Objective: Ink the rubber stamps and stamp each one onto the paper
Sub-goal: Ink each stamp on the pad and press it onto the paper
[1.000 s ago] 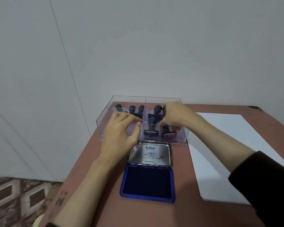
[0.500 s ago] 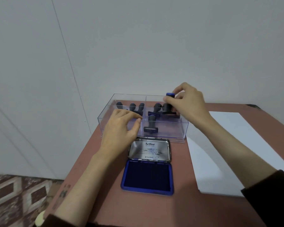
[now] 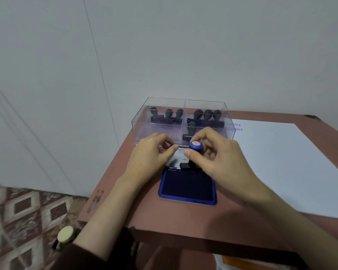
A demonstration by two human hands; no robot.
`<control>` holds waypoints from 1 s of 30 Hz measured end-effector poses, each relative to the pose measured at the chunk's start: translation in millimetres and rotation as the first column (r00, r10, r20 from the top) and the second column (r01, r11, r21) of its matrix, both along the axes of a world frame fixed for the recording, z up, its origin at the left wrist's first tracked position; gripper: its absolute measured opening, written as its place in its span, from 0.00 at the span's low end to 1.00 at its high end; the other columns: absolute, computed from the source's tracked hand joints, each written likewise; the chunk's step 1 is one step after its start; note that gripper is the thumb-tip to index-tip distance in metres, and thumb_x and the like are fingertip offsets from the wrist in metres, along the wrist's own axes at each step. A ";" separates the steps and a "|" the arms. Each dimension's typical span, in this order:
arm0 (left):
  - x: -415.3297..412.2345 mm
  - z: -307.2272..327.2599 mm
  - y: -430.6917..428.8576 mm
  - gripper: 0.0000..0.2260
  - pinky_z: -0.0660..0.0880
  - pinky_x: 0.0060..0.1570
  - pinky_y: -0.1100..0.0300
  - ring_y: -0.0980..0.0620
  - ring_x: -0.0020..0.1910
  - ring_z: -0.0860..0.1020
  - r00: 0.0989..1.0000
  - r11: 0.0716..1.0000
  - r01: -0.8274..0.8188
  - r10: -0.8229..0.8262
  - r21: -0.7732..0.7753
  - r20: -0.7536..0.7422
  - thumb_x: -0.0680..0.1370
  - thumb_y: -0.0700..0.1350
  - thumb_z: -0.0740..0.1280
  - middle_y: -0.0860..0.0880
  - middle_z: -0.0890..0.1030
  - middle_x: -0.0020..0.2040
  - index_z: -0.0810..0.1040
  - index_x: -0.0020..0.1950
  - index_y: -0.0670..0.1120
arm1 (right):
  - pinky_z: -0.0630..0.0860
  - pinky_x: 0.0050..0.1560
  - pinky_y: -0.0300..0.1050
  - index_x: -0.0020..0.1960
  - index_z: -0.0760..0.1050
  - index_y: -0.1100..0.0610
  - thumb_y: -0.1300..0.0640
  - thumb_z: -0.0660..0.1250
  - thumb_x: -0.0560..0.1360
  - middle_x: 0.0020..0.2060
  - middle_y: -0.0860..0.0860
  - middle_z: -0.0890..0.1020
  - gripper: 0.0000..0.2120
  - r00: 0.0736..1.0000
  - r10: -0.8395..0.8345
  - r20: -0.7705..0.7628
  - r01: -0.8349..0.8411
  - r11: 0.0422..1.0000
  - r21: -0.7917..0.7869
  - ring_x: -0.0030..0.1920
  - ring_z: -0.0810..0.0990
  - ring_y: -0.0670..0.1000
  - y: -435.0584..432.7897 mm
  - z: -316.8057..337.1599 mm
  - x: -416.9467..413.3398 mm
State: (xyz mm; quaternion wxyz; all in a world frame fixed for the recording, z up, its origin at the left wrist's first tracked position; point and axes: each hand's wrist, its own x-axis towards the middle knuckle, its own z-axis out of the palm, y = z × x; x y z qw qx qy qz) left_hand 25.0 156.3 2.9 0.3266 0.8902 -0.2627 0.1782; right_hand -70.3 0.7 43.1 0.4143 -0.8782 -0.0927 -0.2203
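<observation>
Head view: the right hand [image 3: 219, 160], grip clamped round the upright stamp [image 3: 196, 146], holds its base over the far edge of the ink pad [image 3: 187, 187]; the inked face stretches toward the bench [image 3: 144, 217] front edge.

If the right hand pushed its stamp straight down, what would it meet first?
Likely the ink pad, near its rear edge; how high the right hand holds the stamp is unclear.

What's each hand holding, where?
Right hand pinches a stamp by its handle, under the blue cap. Left fingers touch the ink pad lid at its top edge.
</observation>
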 end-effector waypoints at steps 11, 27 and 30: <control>3.1 -1.3 0.2 0.05 0.73 0.42 0.56 0.55 0.39 0.74 1.000 0.999 0.000 0.001 0.046 -0.023 0.74 0.49 0.67 0.51 0.79 0.44 0.79 0.48 0.50 | 0.63 0.28 0.34 0.40 0.69 0.55 0.54 0.71 0.72 0.22 0.47 0.69 0.11 0.998 0.058 0.034 -0.054 0.992 -0.117 0.26 0.67 0.48 8.7 -15.3 -8.1; 4.9 -2.3 -0.9 0.05 0.74 0.43 0.54 0.54 0.40 0.76 1.000 0.998 0.008 -0.007 0.057 -0.017 0.74 0.46 0.66 0.52 0.80 0.43 0.79 0.48 0.50 | 0.60 0.26 0.28 0.37 0.67 0.53 0.55 0.69 0.71 0.26 0.40 0.71 0.11 0.981 0.103 0.164 -0.082 0.988 -0.130 0.24 0.66 0.45 10.2 -24.7 -3.2; 4.0 -2.5 -0.3 0.05 0.75 0.44 0.53 0.54 0.41 0.76 1.000 0.998 0.013 -0.013 0.056 -0.012 0.74 0.46 0.67 0.52 0.80 0.43 0.79 0.48 0.50 | 0.60 0.26 0.28 0.37 0.68 0.56 0.55 0.69 0.70 0.22 0.41 0.67 0.10 0.978 0.101 0.183 -0.078 0.988 -0.133 0.23 0.65 0.44 9.8 -25.9 -3.8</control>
